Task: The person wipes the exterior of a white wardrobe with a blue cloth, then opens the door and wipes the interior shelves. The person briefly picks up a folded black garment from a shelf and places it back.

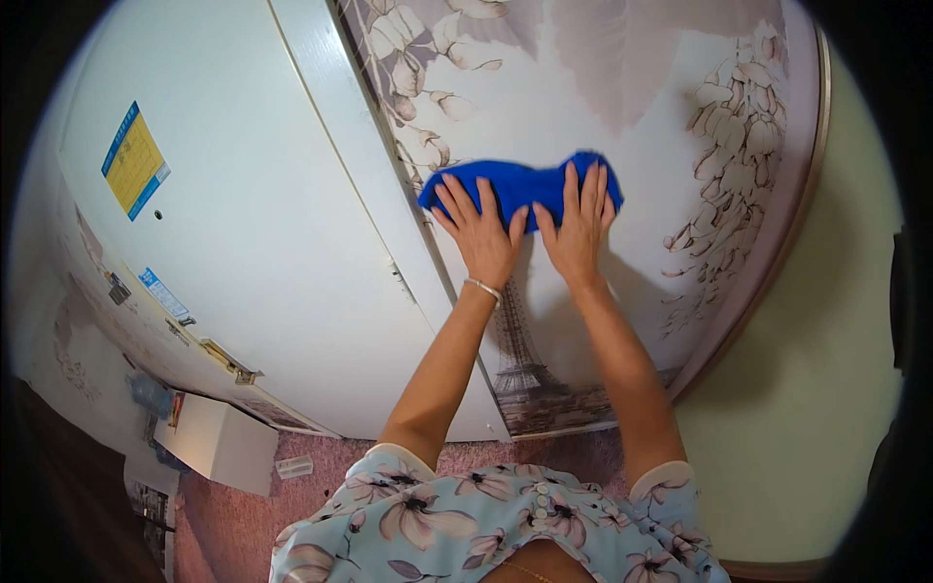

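A blue cloth [538, 188] is spread against a wallpapered wall [503, 102] printed with blossoms and a tower. My left hand [484, 237] presses flat on the cloth's left part, its fingers spread. On the cloth's right part lies my right hand [577, 229], palm to the wall, so both hands hold the fabric there. The two thumbs come close together near its lower edge. A bracelet [487, 290] circles my left wrist. Below the hands, the printed tower [519, 357] shows between my forearms.
Left of the cloth runs a white door frame [408, 211] beside a white door [240, 167]. The door carries a yellow and blue sheet [135, 162] and a metal handle [229, 361]. A white cabinet [219, 444] stands lower left on reddish flooring [240, 525]. A pale green surface [787, 437] lies at right.
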A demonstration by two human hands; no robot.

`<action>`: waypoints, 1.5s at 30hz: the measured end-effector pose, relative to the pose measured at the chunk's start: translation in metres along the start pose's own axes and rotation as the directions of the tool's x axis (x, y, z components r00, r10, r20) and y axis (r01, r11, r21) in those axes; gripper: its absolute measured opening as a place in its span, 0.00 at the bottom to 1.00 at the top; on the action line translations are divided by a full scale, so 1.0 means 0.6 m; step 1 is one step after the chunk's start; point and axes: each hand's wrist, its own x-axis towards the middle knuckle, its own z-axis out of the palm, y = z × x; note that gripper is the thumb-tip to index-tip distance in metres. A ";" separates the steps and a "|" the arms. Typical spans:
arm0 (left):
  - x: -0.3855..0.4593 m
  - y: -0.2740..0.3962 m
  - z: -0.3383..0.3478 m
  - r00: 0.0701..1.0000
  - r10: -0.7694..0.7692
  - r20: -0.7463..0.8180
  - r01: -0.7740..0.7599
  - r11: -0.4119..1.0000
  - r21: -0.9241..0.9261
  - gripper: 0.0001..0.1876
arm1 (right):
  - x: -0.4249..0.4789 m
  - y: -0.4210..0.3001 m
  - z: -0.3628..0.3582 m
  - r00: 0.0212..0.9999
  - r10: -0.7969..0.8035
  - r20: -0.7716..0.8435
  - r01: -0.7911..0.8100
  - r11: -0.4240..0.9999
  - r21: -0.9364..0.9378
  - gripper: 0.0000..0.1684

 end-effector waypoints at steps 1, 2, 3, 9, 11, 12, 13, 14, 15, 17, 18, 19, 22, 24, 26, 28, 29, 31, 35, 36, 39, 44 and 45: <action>0.016 -0.007 -0.004 0.998 0.019 -0.055 -0.017 0.999 0.046 0.39 | 0.019 -0.009 0.004 1.000 -0.006 0.022 0.007 0.999 -0.044 0.40; 0.020 -0.013 -0.004 0.998 0.025 -0.065 -0.023 0.999 0.034 0.37 | 0.023 -0.017 0.007 1.000 -0.009 -0.017 0.009 1.000 -0.015 0.40; 0.016 -0.023 -0.002 0.999 0.038 -0.028 -0.038 0.999 0.005 0.37 | 0.018 -0.022 0.013 1.000 -0.014 -0.020 0.013 1.000 -0.024 0.39; -0.183 -0.082 0.021 0.980 0.099 0.171 -0.079 0.990 -0.119 0.31 | -0.191 -0.042 0.045 0.993 -0.087 0.075 0.084 0.996 0.030 0.30; -0.231 -0.087 0.007 0.973 0.185 0.139 -0.162 0.973 -0.164 0.31 | -0.237 -0.048 0.045 0.993 -0.093 0.079 0.092 0.996 0.011 0.28; -0.233 -0.085 0.000 0.977 0.103 0.187 -0.062 0.976 -0.210 0.31 | -0.241 -0.052 0.044 0.992 -0.059 0.112 0.058 0.998 0.010 0.28; -0.225 -0.079 -0.013 0.984 0.069 0.167 -0.024 0.967 -0.255 0.30 | -0.233 -0.060 0.043 0.986 -0.034 0.162 0.028 0.999 0.039 0.27; -0.212 -0.070 -0.033 0.989 0.046 0.140 0.001 0.949 -0.316 0.30 | -0.213 -0.069 0.041 0.986 -0.016 0.165 0.001 0.996 0.094 0.27; -0.185 -0.065 -0.051 0.994 0.043 0.096 -0.009 0.944 -0.330 0.29 | -0.188 -0.081 0.037 0.985 0.002 0.171 -0.028 0.989 0.146 0.27; -0.118 -0.054 -0.088 0.999 0.031 0.015 -0.026 0.965 -0.261 0.30 | -0.113 -0.113 0.045 0.991 -0.082 0.105 0.064 0.985 0.160 0.27; -0.082 -0.055 -0.104 0.999 0.030 -0.029 -0.035 0.978 -0.206 0.30 | -0.076 -0.132 0.050 0.994 -0.088 0.065 0.074 0.978 0.194 0.27; -0.050 -0.062 -0.119 0.997 0.025 -0.072 -0.036 0.988 -0.152 0.30 | -0.042 -0.152 0.058 0.994 -0.087 0.070 0.073 0.980 0.187 0.27; 0.002 -0.102 -0.142 0.989 0.037 -0.143 -0.046 0.997 -0.058 0.30 | 0.002 -0.200 0.078 0.989 -0.147 0.027 0.139 0.971 0.196 0.28; -0.010 -0.137 -0.133 0.998 0.012 -0.068 -0.011 1.000 0.012 0.32 | -0.021 -0.211 0.089 0.982 -0.164 0.090 0.147 0.975 0.167 0.28; -0.066 -0.169 -0.113 0.997 0.036 -0.069 -0.042 0.996 -0.077 0.32 | -0.075 -0.209 0.102 0.969 -0.174 0.177 0.147 0.977 0.152 0.27; -0.141 -0.191 -0.086 0.999 0.027 -0.023 -0.029 0.996 -0.086 0.33 | -0.145 -0.193 0.110 0.952 -0.175 0.250 0.138 0.977 0.161 0.26; -0.189 -0.198 -0.076 0.998 -0.017 0.057 0.020 0.999 -0.042 0.33 | -0.185 -0.183 0.111 0.935 -0.163 0.315 0.113 0.979 0.169 0.25; -0.276 -0.200 -0.059 0.997 -0.041 0.069 0.048 0.994 -0.100 0.32 | -0.256 -0.163 0.109 0.920 -0.192 0.343 0.146 0.977 0.156 0.24; -0.374 -0.184 -0.055 0.986 -0.041 0.160 0.063 0.989 -0.134 0.32 | -0.335 -0.131 0.084 0.910 -0.246 0.335 0.222 0.969 0.110 0.22; -0.371 -0.177 -0.054 0.986 -0.049 0.161 0.068 0.992 -0.110 0.31 | -0.331 -0.125 0.077 0.904 -0.246 0.349 0.209 0.968 0.141 0.24; -0.310 -0.143 -0.049 0.976 -0.076 0.206 0.085 0.996 -0.033 0.28 | -0.266 -0.112 0.060 0.924 -0.172 0.341 0.136 0.983 0.126 0.26; -0.147 -0.072 -0.013 0.990 -0.073 0.120 0.063 0.994 0.084 0.35 | -0.073 -0.057 0.020 0.972 -0.131 0.193 0.122 0.991 0.058 0.34; -0.129 -0.059 -0.003 0.995 -0.052 0.083 0.039 0.988 0.148 0.36 | -0.051 -0.043 0.011 0.973 -0.136 0.185 0.130 0.991 0.044 0.34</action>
